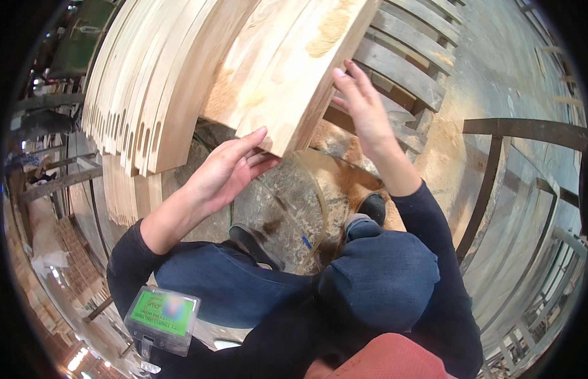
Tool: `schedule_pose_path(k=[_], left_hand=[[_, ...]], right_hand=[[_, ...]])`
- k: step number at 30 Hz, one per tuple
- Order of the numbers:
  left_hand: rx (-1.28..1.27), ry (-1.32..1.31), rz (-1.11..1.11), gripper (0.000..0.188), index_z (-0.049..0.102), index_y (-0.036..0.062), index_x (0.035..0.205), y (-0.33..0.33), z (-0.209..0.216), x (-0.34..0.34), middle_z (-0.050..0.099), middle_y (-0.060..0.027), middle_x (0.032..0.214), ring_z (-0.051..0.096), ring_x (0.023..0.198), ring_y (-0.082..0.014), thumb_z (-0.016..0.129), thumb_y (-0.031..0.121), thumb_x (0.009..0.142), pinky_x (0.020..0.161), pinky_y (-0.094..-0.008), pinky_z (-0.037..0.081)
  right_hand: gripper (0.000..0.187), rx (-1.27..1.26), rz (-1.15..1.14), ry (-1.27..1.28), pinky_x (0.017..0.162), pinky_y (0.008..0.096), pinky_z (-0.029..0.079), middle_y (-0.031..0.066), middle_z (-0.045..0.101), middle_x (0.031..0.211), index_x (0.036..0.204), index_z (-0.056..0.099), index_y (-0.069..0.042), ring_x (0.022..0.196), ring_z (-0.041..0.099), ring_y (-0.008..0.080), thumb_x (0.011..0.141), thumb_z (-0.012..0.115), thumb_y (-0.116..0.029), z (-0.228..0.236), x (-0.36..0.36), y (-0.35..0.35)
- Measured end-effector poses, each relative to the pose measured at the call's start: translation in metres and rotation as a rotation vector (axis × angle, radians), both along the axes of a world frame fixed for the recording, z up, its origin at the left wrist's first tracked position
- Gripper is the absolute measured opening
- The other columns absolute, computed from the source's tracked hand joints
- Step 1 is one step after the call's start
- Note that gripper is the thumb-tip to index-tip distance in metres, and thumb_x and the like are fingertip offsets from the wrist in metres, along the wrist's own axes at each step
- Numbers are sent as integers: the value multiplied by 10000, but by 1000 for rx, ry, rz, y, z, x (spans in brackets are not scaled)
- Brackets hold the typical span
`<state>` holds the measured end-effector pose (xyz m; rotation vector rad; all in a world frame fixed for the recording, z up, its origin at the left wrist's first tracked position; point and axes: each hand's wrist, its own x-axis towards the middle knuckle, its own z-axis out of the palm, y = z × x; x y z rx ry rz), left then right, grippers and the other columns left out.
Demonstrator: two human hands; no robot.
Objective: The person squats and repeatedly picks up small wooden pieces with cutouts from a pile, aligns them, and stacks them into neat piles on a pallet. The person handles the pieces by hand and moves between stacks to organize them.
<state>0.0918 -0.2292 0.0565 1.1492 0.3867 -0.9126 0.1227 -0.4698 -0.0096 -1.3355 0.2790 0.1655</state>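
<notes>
Pale wooden boards (pixel 284 107) lie side by side in front of me, with sawdust on their top faces. My left hand (pixel 221 167) is at the near end of the rightmost board, its thumb over the top corner and its fingers curled at the end face below. On the right, my right hand (pixel 367 114) has its fingers stretched out beside the board's long edge, the fingertips close to or against it; I cannot tell which. To the left stands a tight row of similar wooden pieces (pixel 174 107) with oval slots near their ends.
A slatted wooden pallet (pixel 401 69) extends under and right of the boards. Sawdust (pixel 344 151) covers part of the floor near my shoes. At the right is a dark metal frame (pixel 486 183). A badge (pixel 162 319) with a green card hangs by my left arm.
</notes>
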Motion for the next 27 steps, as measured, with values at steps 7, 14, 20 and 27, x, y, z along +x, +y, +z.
schedule_pose_path(k=[7,14,20,27], left_hand=[[86,-36,156,677,309,28,1499,-29,4,-5,481,-110,1459,479,1320,-240,591,381,996,1128,-450,385],[128,30,275,653,335,41,1477,-42,6,-7,465,-129,1429,455,1316,-276,630,331,972,1123,-450,391],[48,81,313,666,328,-4,1444,-62,9,-18,465,-159,1364,481,1268,-289,668,296,955,1123,-451,422],[84,51,67,581,449,1,1348,-85,8,-29,536,-120,1315,523,1247,-231,656,388,967,1131,-400,398]], right_hand=[[1151,121,23,-57,1167,400,311,310,335,1521,1551,-23,89,1419,372,333,897,690,-534,5,27,-1],[1189,120,23,-40,1160,418,325,293,362,1501,1540,-70,89,1405,392,317,881,726,-500,-7,34,2],[1267,137,-43,38,1153,438,331,316,406,1442,1522,-38,103,1390,404,357,795,794,-517,-9,49,-11],[979,358,-163,-12,998,430,520,247,527,1317,1443,240,72,1179,608,307,771,858,-280,-14,53,-33]])
